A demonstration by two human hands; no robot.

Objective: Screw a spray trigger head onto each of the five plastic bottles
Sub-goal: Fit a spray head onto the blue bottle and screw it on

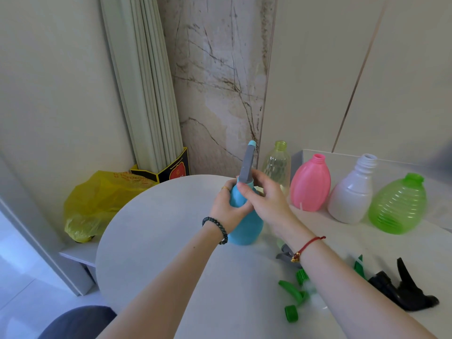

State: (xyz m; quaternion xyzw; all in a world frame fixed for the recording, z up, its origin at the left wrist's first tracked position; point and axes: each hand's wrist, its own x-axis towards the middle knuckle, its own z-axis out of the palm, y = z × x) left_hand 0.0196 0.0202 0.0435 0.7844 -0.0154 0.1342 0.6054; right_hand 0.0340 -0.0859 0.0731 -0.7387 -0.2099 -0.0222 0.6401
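A blue bottle (247, 228) stands on the white round table (159, 253). My left hand (226, 206) grips its shoulder from the left. My right hand (264, 199) is closed around the collar of the grey and blue trigger head (247, 163), which sits upright on the bottle's neck. Behind stand open bottles: a clear yellowish one (277, 163), a pink one (310, 184), a white one (352, 192) and a ribbed green one (398, 204). Loose heads lie at the near right: a green one (294, 289), a black one (403, 287) and a grey one (285, 255) partly under my right wrist.
A yellow plastic bag (97, 204) lies on a low ledge left of the table. Pale slats stand in a black and yellow box (171, 170) against the wall. A dark chair back (78, 321) shows at the bottom left. A grey raised ledge (300, 157) runs behind the bottles.
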